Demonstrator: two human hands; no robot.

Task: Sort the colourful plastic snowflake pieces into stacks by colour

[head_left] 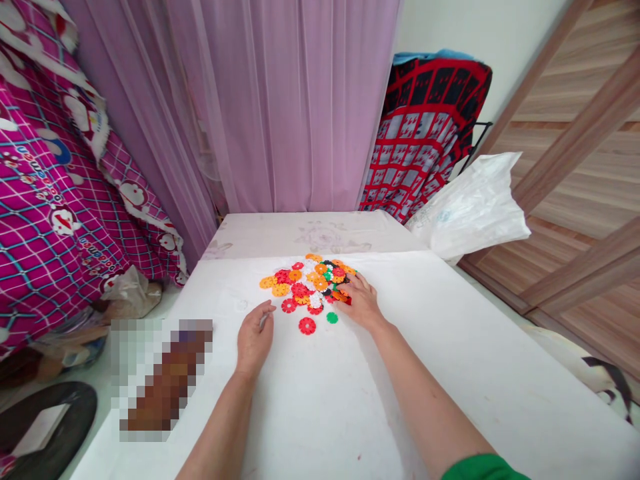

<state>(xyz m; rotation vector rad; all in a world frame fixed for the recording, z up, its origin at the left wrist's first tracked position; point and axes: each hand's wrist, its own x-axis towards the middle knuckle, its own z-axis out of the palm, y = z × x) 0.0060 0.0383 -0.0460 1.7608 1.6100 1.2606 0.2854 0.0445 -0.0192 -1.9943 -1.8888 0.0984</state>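
Note:
A pile of notched plastic discs (301, 289) in red, orange, white, green and black lies on the white-covered table (310, 413). My right hand (359, 300) rests at the pile's right edge, fingers apart and touching discs there; its fingertips partly cover some of them. To the left and nearer me, my left hand (256, 337) hovers or rests beside the pile with its fingers curved and slightly apart, holding nothing. A red disc (307, 326) and a green disc (333, 318) lie separately in front of the pile, between my hands.
A pixelated brown object (167, 380) lies at the table's left side. Behind the table hangs a purple curtain (300, 100). A white plastic bag (475, 207) is at the back right corner, near a red and black patterned cloth (415, 147).

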